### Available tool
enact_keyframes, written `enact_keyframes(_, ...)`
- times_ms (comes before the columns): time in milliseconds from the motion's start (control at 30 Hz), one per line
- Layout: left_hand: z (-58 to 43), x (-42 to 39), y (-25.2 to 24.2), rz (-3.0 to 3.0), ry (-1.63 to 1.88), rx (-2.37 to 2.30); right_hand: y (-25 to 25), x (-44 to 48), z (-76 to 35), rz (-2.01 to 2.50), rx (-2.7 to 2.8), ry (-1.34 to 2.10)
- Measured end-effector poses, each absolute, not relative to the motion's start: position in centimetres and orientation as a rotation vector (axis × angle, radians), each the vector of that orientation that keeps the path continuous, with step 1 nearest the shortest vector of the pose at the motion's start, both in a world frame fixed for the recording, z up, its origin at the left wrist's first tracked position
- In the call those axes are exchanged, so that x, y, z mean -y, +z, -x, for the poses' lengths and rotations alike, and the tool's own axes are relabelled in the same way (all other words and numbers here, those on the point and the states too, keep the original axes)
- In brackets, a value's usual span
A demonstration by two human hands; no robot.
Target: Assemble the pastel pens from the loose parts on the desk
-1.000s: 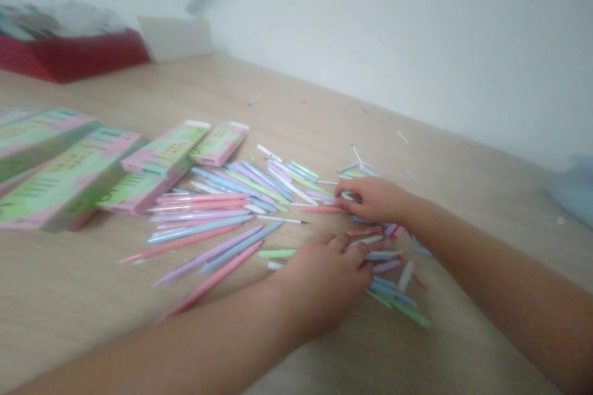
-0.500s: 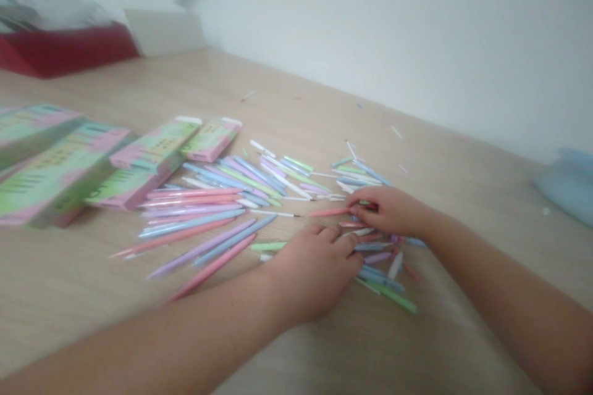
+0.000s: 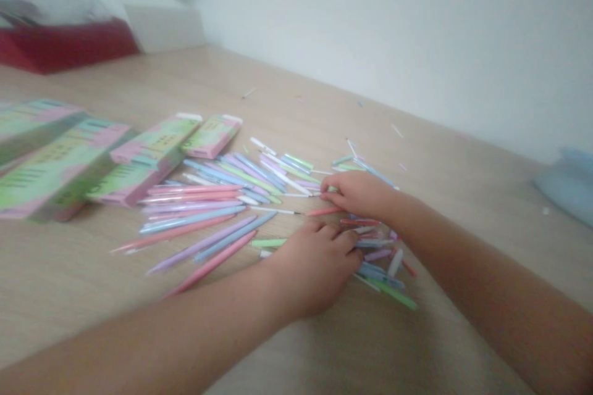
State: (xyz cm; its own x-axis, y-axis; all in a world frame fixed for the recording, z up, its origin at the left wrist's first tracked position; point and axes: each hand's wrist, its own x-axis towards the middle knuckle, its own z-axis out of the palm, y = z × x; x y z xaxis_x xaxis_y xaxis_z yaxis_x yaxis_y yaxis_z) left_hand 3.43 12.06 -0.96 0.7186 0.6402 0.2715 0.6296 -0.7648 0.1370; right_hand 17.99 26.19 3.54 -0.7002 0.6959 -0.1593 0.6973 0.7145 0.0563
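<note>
My right hand (image 3: 364,194) is over the middle of a spread of pastel pen parts, its thumb and fingertips drawn together beside a thin white pen refill (image 3: 300,195). A bit of green shows between those fingers, too blurred to name. Just below them lies an orange pen part (image 3: 323,212). My left hand (image 3: 319,268) rests palm down with loosely spread fingers on a heap of short pen parts, among them a green one (image 3: 393,294) and a purple one (image 3: 377,255). What lies under its palm is hidden. Longer pen barrels (image 3: 199,202) fan out to the left.
Several green and pink boxes (image 3: 60,163) lie at the left. Behind them stand a red box (image 3: 69,43) and a pale panel (image 3: 164,28). A light-blue bag (image 3: 567,185) is at the right edge. Loose refills (image 3: 397,131) dot the wooden table near the wall.
My right hand has moved left and slightly up, from over the heap to beside the white refill. My left hand has stayed nearly in place.
</note>
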Motion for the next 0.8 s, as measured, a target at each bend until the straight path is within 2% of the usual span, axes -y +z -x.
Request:
enact_keyframes(233,-3.3,-12.4,-1.2,-2.749,0.513,-1.371,3.5,-26.4,-17.2,-1.142,-2.769,0.138)
enact_keyframes(367,-3.0,-12.8,-1.2,-2.658,0.604,-1.545,5.0,-24.0,-18.3,-1.399,-2.855,0.158)
enact_keyframes(467,-2.7,-12.9,-0.7,-2.638,0.684,-1.577,5.8,-19.5,-20.1,-1.672,-2.926,0.032)
enact_keyframes(533,-2.5,-12.7,-0.1,-2.638,0.732,-1.552,5.6,-15.7,-21.6,-1.97,-2.983,-0.475)
enact_keyframes(633,-2.6,-12.0,0.6,-2.693,0.834,-1.23,3.8,-10.5,-23.9,-2.117,-2.704,-1.249)
enact_keyframes(733,-3.2,-11.3,0.6,-2.687,0.787,-0.76,1.3,-7.2,-25.6,-2.107,-2.418,-1.627)
enact_keyframes(800,-3.5,-10.9,0.5,-2.63,0.669,-0.612,0.0,-6.2,-26.3,-2.081,-2.205,-1.872)
